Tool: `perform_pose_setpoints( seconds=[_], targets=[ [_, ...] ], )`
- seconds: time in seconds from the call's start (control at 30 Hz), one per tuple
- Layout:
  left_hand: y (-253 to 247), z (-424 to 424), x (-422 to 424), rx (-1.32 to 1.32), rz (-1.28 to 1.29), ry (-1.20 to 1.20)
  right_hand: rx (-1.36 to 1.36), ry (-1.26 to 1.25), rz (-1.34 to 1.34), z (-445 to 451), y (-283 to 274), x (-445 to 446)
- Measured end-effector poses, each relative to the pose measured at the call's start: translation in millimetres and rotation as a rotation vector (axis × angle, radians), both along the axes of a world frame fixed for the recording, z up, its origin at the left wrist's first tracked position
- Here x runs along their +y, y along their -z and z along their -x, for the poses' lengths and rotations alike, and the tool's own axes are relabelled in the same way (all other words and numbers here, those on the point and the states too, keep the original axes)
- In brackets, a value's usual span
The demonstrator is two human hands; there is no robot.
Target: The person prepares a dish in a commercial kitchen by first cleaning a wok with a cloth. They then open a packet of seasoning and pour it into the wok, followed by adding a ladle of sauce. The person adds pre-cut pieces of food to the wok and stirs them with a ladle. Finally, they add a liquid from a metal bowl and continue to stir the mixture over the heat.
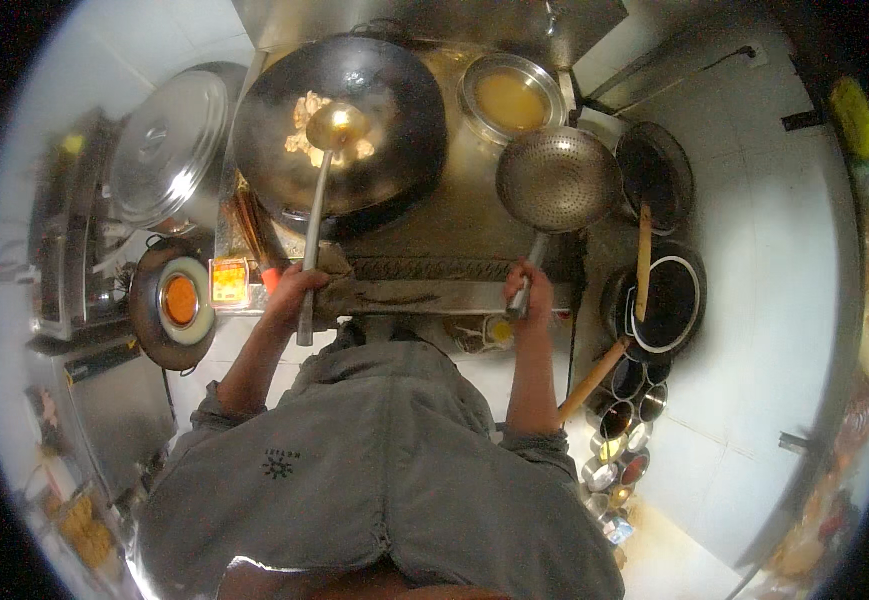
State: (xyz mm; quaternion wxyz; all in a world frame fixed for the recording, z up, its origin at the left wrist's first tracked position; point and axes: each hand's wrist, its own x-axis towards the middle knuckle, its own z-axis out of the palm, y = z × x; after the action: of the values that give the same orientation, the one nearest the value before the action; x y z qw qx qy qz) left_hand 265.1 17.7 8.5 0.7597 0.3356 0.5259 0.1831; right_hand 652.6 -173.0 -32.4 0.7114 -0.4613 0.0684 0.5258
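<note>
My left hand (292, 291) is closed around the handle of a long metal ladle (320, 199). The ladle's bowl lies over pale chunks of food (303, 142) in a large black wok (397, 135). Part of the food is hidden beneath the bowl. In my right hand (530, 292) is the grip of a perforated metal strainer (558, 180). Its round head hangs right of the wok, just in front of a steel bowl (513, 97) of yellowish liquid. A bamboo wok brush (250, 225) with a red band rests near my left hand.
A large metal lid (171, 150) leans at the left. Below it, a dark pan (150, 300) holds a bowl of orange sauce (180, 298). At the right are a wooden-handled pan (656, 172), a black pot (671, 300) and several small seasoning containers (618, 420). The stove's front ledge (434, 296) runs before me.
</note>
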Motion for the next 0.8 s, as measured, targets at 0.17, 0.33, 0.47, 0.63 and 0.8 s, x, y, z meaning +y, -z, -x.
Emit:
perform_pose_setpoints(
  seconds=[0.17, 0.33, 0.47, 0.63, 0.8],
  targets=[
    [12, -48, -13, -0.148, -0.024, 0.010, 0.159, -0.056, -0.211, -82, 20, 68],
    [57, -82, -27, -0.174, -0.156, 0.092, 0.592, -0.205, -0.358, -151, 40, 137],
    [32, -113, -31, 0.192, -0.177, 0.410, 0.247, 0.004, -0.491, -151, 81, 142],
    [70, -47, -41, -0.046, -0.001, 0.158, -0.274, -0.806, -0.179, -3, 62, 96],
    [100, 17, -17, -0.372, 0.297, -0.396, 0.068, -0.830, -0.068, 122, -20, 93]
  ],
)
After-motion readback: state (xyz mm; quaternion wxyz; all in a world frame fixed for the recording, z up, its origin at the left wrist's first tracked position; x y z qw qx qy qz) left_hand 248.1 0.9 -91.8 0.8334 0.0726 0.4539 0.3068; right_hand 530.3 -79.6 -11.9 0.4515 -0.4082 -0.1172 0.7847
